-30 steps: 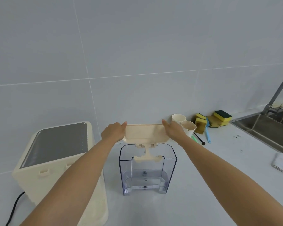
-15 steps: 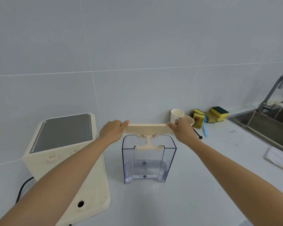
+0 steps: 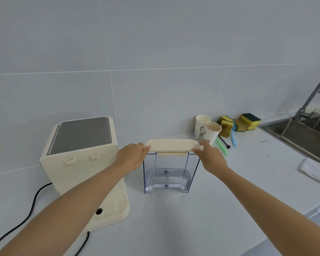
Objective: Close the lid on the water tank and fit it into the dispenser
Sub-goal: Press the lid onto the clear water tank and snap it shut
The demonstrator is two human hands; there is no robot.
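A clear plastic water tank [image 3: 169, 174] stands upright on the white counter, straight ahead. Its cream lid [image 3: 172, 144] lies flat across the tank's top. My left hand [image 3: 131, 157] grips the lid's left end and my right hand [image 3: 210, 155] grips its right end. The cream water dispenser [image 3: 81, 159] with a grey top panel stands to the left of the tank, a gap between them. Its flat base plate reaches toward me and has a round hole.
Two paper cups [image 3: 207, 131] stand just behind the tank's right side. Yellow-green sponges [image 3: 238, 122] and a blue brush [image 3: 233, 135] lie by the wall. A steel sink [image 3: 301, 133] with a tap is at right, a folded cloth [image 3: 316, 170] beside it. A black cord [image 3: 26, 215] trails left of the dispenser.
The lid has come down from tilted above the tank to flat on its top, with both hands still on its ends. My view has shifted back, showing more of the dispenser's base.
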